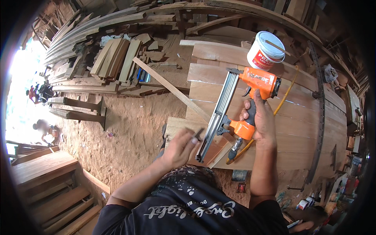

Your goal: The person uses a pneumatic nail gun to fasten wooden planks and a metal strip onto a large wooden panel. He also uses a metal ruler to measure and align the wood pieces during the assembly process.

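My right hand (264, 117) is wrapped round the dark grip of an orange nail gun (259, 80), holding it up above wooden boards. The gun's long metal magazine (219, 109) slants down toward my body, its lower end close to my left hand (179, 150). Pinched in my left fingers is a short dark nail strip (198, 134), apart from the magazine and slightly blurred. An air fitting (235, 149) joins the gun's base to a yellow hose (288, 94), which runs behind my right hand.
Beyond the gun, a white and red bucket (266, 51) stands on the boards (301, 129), a thin stick across its lid. A long metal bar clamp (320, 105) lies at the right. Stacked timber (113, 58) fills the far left; a wooden frame (58, 188) stands at the near left.
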### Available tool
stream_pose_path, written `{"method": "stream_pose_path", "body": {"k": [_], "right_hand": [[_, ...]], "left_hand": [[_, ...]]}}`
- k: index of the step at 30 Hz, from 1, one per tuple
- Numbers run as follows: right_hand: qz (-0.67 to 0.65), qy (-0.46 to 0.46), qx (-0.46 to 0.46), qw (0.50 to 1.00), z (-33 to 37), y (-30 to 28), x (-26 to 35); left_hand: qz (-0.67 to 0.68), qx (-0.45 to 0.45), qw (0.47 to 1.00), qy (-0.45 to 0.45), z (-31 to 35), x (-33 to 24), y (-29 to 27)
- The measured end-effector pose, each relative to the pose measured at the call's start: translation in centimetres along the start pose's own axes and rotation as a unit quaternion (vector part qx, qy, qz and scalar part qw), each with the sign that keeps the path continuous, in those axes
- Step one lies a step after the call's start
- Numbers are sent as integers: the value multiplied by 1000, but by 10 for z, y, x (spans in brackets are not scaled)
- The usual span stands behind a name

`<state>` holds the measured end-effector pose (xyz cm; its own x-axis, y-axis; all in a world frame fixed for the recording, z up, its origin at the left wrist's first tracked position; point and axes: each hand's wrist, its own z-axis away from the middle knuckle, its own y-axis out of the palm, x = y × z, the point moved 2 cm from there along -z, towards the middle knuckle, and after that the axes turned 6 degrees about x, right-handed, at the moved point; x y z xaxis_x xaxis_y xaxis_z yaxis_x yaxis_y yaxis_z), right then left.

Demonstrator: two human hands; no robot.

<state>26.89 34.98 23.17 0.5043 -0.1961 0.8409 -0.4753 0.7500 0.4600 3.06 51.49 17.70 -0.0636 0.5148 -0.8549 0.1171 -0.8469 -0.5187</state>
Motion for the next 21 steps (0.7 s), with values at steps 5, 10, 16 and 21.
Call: {"method": "stream_pose_path", "body": {"k": [5,10,16,21], "right_hand": [[-19,-1,-18,1000,-1,-3,-13],[17,-49,-1,999,6,-1,-13],[19,-60,-32,997,17,0,-3],[31,-71,-29,997,24,-4,-2]], "left_hand": [[-8,-102,994,29,-78,-33,-21],[-29,-151,988,-30,-137,-51,-26],[-59,-139,988,-28,-158,-55,-18],[-120,-117,985,-50,-164,-60,-9]]}}
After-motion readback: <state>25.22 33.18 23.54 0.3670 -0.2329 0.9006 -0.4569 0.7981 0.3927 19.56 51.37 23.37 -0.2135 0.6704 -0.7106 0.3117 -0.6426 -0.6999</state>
